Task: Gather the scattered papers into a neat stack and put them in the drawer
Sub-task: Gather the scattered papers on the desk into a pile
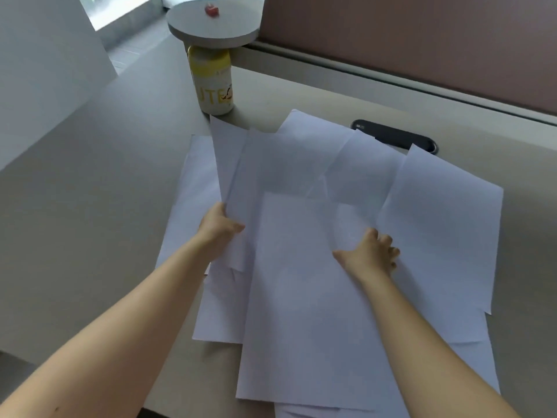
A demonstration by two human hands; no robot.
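Your papers [316, 267] are plain white sheets fanned loosely over one another across the middle of the desk [90, 191], edges askew. Your left hand [218, 226] pinches the raised edge of sheets at 9 o'clock; your right hand [372, 254] rests flat at 3 o'clock, fingers loosely curled, gripping nothing. At 1 o'clock the sheets partly cover a dark cable slot [401, 137]; the lowest sheets run off the bottom edge.

Papers [316, 267]: I see them overlapping, spread across the bench [90, 206].
Jar [214, 82]: behind the papers' far-left corner, on the bench.
Cable slot [394, 135]: behind the papers, partly covered.
Left hand [218, 227]: on the left sheets.
Right hand [369, 254]: on the middle sheets.
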